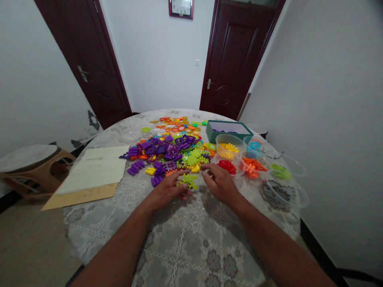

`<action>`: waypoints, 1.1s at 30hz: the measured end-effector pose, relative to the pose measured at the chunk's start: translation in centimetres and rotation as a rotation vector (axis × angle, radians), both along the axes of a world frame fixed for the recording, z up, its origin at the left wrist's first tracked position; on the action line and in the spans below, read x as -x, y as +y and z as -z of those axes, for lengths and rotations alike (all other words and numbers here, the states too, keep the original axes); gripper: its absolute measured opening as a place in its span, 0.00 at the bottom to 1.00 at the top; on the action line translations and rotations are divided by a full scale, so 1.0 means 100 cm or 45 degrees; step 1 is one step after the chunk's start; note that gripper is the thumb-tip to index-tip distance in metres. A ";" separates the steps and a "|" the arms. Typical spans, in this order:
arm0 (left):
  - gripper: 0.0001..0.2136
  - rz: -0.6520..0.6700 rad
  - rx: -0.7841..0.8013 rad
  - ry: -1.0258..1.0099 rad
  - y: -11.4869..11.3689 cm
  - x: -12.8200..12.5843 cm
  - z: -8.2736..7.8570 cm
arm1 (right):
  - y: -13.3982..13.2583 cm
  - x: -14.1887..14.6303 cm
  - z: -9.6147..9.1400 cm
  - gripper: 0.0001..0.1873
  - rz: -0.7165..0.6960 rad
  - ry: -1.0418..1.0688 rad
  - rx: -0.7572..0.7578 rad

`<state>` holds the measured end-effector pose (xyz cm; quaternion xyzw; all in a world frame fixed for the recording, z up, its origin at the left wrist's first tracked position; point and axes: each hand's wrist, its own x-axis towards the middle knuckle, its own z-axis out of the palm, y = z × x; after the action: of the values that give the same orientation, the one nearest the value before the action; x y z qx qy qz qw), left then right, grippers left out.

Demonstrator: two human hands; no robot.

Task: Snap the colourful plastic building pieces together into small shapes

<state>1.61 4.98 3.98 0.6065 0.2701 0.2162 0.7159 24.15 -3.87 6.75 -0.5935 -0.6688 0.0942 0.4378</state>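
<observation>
Grips open, holding nothing: left hand (169,192) and right hand (220,184) flank a flat green plastic piece (188,181), long axis sideways.

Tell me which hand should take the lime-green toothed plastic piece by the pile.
Probably the left hand: its thumb and fingers lie either side of the lime-green toothed plastic piece. The right hand sits farther off, reaching toward the pile of plastic pieces.

One left hand (167,192) and one right hand (220,184) are present at one round counter (191,239). One green interlocking piece (188,181) is counted between the hands. Five clear plastic tubs (230,139) and one teal box (212,137) are counted on the counter, with one paper sheet (92,167) and one manila envelope (80,198). One stool (38,167), two doors (236,67) and one wall clock (181,8) are also counted.
</observation>
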 end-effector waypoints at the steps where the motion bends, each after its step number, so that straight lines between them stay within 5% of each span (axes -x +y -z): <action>1: 0.35 0.023 -0.004 -0.001 0.000 0.000 -0.001 | -0.001 0.009 0.002 0.15 -0.066 0.001 0.060; 8: 0.41 0.037 -0.024 0.077 0.002 0.000 -0.006 | -0.001 0.029 0.005 0.17 -0.196 0.292 0.368; 14: 0.37 -0.015 -0.049 0.154 0.002 0.000 -0.005 | -0.001 0.008 -0.009 0.13 -0.106 0.189 0.264; 18: 0.33 -0.086 -0.171 0.203 0.003 -0.001 -0.006 | -0.013 -0.016 -0.039 0.14 0.021 0.065 0.126; 22: 0.27 -0.220 -0.429 0.284 0.005 0.001 -0.007 | -0.036 -0.066 -0.077 0.13 0.314 -0.195 -0.090; 26: 0.20 -0.545 -0.932 0.474 0.011 0.010 -0.006 | -0.058 -0.148 -0.092 0.15 0.730 -0.531 -0.050; 30: 0.16 -0.877 -1.437 0.587 0.022 0.021 -0.004 | -0.072 -0.220 -0.086 0.17 1.120 -0.805 0.353; 33: 0.15 -1.022 -1.628 0.603 0.032 0.028 -0.002 | -0.080 -0.247 -0.079 0.18 1.269 -0.842 0.607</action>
<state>-1.21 8.23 4.16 0.7864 0.4369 0.4363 0.0194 48.81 -11.87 14.62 -0.9117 -0.3730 -0.1625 0.0559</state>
